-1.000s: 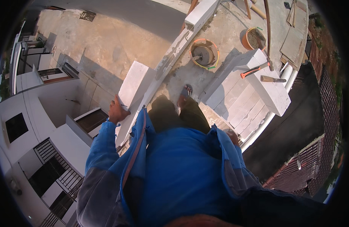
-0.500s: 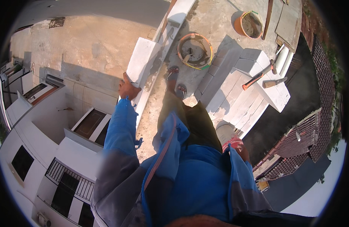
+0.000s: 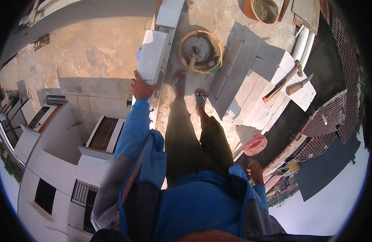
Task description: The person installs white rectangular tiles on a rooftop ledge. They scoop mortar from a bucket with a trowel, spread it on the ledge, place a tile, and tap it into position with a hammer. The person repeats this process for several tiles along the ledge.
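My left hand [image 3: 142, 87] is closed on the near end of a long white building block [image 3: 152, 56]. Its fingers wrap the left side, with the thumb toward the right. The block lies along the top of a low wall [image 3: 166, 50]. To the right, my right hand [image 3: 255, 172] hangs beside my hip, fingers loosely curled and apart, with nothing visible in it. A grey bucket with a red rim [image 3: 255, 145] is just beyond that hand. Between the wall and the stacked blocks sits a round tub [image 3: 217, 48] of wet grey mortar, with a trowel [image 3: 192, 61] in it.
White blocks [image 3: 254, 90] are stacked at the right. On them lie a hammer [image 3: 280, 86] and a wooden-handled bladed tool [image 3: 298, 85]. An orange bucket [image 3: 250, 10] stands farther off. A dark drop and tiled roofs [image 3: 325, 117] lie beyond the stack; white houses [image 3: 69, 161] are at left.
My right hand has come away from the red-rimmed bucket. My left hand stays on the block. My feet are farther apart, and the whole view has shifted.
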Available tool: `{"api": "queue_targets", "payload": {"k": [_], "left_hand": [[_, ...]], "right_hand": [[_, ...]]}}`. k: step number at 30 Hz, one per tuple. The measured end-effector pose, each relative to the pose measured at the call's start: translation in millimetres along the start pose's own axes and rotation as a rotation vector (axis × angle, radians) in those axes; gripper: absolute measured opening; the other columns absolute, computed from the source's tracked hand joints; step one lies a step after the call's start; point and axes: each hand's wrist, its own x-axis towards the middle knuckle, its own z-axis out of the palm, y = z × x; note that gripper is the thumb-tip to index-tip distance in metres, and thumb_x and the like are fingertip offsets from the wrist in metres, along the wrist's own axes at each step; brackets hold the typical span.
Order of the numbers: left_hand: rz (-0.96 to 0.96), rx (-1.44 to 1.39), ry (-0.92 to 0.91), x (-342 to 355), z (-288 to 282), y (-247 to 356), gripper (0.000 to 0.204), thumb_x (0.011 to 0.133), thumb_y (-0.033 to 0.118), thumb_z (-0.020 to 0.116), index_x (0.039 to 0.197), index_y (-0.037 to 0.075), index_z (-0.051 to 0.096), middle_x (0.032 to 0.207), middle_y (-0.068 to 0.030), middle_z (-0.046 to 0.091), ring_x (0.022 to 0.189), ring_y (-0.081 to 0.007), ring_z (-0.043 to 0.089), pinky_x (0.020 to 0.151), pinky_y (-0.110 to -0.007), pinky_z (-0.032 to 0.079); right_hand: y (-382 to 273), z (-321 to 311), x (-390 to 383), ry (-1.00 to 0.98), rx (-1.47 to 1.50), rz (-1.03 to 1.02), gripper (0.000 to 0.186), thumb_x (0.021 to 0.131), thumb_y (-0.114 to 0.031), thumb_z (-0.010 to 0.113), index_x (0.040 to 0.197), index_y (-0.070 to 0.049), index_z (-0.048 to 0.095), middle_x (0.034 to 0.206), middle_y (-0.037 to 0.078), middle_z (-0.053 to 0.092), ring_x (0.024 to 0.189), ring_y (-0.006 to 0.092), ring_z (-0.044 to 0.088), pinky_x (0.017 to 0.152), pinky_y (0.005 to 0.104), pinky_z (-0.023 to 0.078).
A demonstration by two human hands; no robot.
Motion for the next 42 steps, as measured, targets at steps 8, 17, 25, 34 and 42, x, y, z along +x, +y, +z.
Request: {"api": "queue_targets", "payload": {"k": [8, 17, 25, 34, 42], "left_hand": [[-0.021, -0.014, 0.055, 9.1, 31.1, 2.9, 0.133, 0.067, 0.039, 0.095, 0.171, 0.017, 0.016, 0.153, -0.0351, 0.045, 0.142, -0.0542, 0.047, 0.114, -0.068, 0.042], [0.006, -0.033, 0.101, 1.0, 39.2, 13.0, 0.129, 0.068, 0.040, 0.093, 0.170, 0.019, 0.018, 0.149, -0.0308, 0.048, 0.138, -0.0515, 0.050, 0.110, -0.069, 0.043], [0.010, -0.017, 0.099, 3.0, 38.9, 30.2, 0.128, 0.070, 0.040, 0.093, 0.170, 0.017, 0.017, 0.147, -0.0311, 0.048, 0.138, -0.0523, 0.050, 0.109, -0.069, 0.044], [-0.039, 0.002, 0.059, 15.0, 50.9, 45.4, 0.134, 0.069, 0.037, 0.096, 0.171, 0.015, 0.012, 0.153, -0.0369, 0.045, 0.144, -0.0555, 0.047, 0.113, -0.070, 0.043], [-0.036, 0.035, 0.069, 18.4, 56.5, 42.0, 0.133, 0.071, 0.042, 0.093, 0.172, 0.017, 0.011, 0.152, -0.0314, 0.047, 0.141, -0.0515, 0.050, 0.111, -0.069, 0.044]], "right_hand": [[-20.5, 11.6, -7.5, 0.012, 0.053, 0.059, 0.049, 0.109, -0.031, 0.069, 0.149, -0.005, 0.059, 0.114, 0.012, 0.073, 0.092, 0.0213, 0.076, 0.072, 0.0333, 0.058], [-29.2, 23.6, -3.9, -0.037, 0.070, 0.056, 0.051, 0.109, -0.035, 0.069, 0.150, -0.007, 0.058, 0.116, 0.015, 0.073, 0.092, 0.0228, 0.076, 0.073, 0.0345, 0.060], [-24.3, 27.7, 3.0, -0.059, 0.107, 0.073, 0.051, 0.108, -0.035, 0.069, 0.150, -0.007, 0.059, 0.118, 0.015, 0.073, 0.095, 0.0241, 0.076, 0.075, 0.0355, 0.060], [-23.5, 38.0, 8.9, -0.066, 0.126, 0.130, 0.050, 0.109, -0.034, 0.068, 0.149, -0.004, 0.059, 0.117, 0.016, 0.073, 0.091, 0.0232, 0.075, 0.072, 0.0344, 0.058], [-32.3, 65.0, 34.5, -0.108, 0.123, 0.064, 0.045, 0.109, -0.030, 0.068, 0.146, -0.006, 0.062, 0.117, 0.014, 0.075, 0.095, 0.0207, 0.076, 0.074, 0.0330, 0.058]]}}
